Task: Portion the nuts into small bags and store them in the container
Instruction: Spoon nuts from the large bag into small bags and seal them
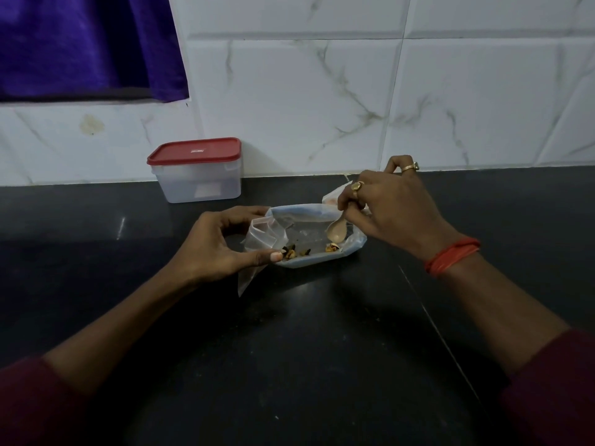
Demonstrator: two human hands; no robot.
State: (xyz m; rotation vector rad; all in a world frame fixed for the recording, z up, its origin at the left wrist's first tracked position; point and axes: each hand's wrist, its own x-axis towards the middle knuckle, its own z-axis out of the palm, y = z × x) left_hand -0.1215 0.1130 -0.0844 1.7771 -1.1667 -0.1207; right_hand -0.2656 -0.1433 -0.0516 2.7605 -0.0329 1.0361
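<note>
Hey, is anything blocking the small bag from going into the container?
Yes: the red lid sits closed on the container, behind the small bag in the left hand. Nothing else visible lies between.

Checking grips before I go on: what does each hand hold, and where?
Left hand pinches the small bag near its upper end; right hand holds the spoon by its handle.

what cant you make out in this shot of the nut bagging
Head view only:
- Inside of the container: its frosted walls and red lid hide it.
- Handle of the spoon: covered by the right hand gripping it.
- Kind and count of the nuts: too small and dim.
- Contents of the small bag pinched by the left hand: crumpled plastic, unclear whether nuts lie inside it.
</note>
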